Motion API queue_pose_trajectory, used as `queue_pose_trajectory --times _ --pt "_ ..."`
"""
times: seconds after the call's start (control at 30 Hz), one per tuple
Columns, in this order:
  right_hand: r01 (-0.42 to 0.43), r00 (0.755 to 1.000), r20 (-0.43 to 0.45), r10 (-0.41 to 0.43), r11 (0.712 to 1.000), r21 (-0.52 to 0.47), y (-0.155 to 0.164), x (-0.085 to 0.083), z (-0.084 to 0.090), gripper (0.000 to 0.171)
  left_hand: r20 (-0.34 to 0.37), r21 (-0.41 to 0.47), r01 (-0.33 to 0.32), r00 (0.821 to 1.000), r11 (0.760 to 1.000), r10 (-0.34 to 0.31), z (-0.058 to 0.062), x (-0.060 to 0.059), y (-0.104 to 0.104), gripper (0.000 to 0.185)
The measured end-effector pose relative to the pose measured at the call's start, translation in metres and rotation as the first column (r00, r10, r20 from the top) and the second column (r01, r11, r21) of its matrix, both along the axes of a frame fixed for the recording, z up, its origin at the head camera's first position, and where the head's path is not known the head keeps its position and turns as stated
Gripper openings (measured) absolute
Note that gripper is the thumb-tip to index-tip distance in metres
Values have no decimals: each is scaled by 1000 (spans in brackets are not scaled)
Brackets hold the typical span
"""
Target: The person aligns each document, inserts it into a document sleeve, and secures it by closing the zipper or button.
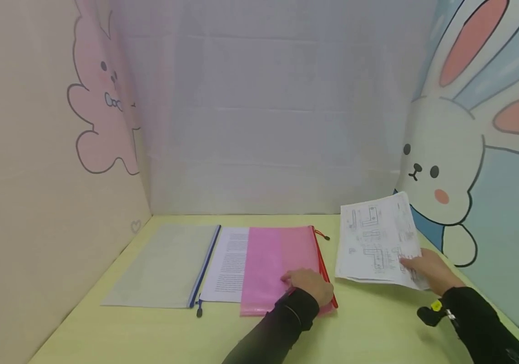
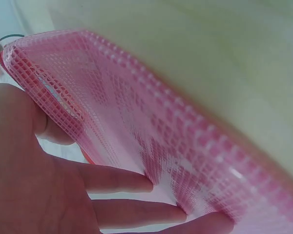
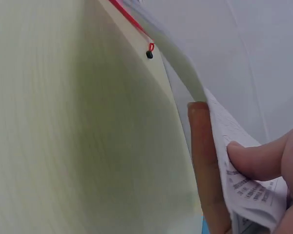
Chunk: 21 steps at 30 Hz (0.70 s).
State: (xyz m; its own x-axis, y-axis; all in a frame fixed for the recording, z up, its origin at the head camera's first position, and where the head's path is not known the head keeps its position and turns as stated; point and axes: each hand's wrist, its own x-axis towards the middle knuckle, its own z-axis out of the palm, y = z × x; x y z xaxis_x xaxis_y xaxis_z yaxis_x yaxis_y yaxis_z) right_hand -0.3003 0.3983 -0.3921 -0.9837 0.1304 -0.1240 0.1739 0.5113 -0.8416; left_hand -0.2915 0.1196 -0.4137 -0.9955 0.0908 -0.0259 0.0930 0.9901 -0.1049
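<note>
Pink translucent mesh pouch (image 1: 266, 263): mid-table, lying down, right side edged with a red zip (image 1: 323, 263).
Left hand (image 1: 307, 285): on the pouch's right part by that zip — three fingers nearly straight, tips on the mesh, another digit behind it; pinching or just propping, cannot tell.
Stack of thin white paper sheets printed with line drawings (image 1: 373, 242): held tilted to the right of the pouch, apart from it.
Right hand (image 1: 432, 270): pinching the stack near its close right corner, thumb on the printed side, finger beneath; sheets bend there.
Slip risk: one corner gripped, far end unsupported; a looser pinch could let sheets fan or slide out of line.
Snag risk: loose paper edges could catch or crease on the red zip if brought in low.
Shift risk: mesh looks floppy; a shove could crumple or drag the pouch.
Red cord with dark pull (image 1: 327, 237): sticks out from the pouch's far right corner toward the stack — likeliest obstacle.
White sheet of printed text (image 1: 226, 265): just left of the pink; whether it continues under or inside, cannot tell.
Greyish translucent pouch with blue zip (image 1: 163, 268): flat, farther left.
Rabbit-print wall covering (image 1: 450, 167): close on the right, limits elbow room, I'd say.
</note>
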Motion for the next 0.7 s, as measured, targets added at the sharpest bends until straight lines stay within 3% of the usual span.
queue_pose_trajectory --times 0.2,0.27,0.43,0.63,0.7 --pt "75 994 -82 -78 996 -43 -23 -5 1 56 16 -45 67 998 997 -66 -2 -1 -2 42" --pt "81 992 -96 -86 995 -53 -31 -8 0 54 13 -43 55 998 998 -55 0 0 -2 44" --pt "57 995 -76 -61 997 -53 -47 -12 -5 52 11 -42 8 1000 999 -7 2 3 0 51" --pt "-26 997 -75 20 996 -87 -63 -4 -6 52 4 -69 3 1000 998 -3 3 4 -1 50" --pt "-45 996 -77 37 994 -100 -66 -1 -6 52 -1 -60 -26 1000 998 26 3 4 -1 51"
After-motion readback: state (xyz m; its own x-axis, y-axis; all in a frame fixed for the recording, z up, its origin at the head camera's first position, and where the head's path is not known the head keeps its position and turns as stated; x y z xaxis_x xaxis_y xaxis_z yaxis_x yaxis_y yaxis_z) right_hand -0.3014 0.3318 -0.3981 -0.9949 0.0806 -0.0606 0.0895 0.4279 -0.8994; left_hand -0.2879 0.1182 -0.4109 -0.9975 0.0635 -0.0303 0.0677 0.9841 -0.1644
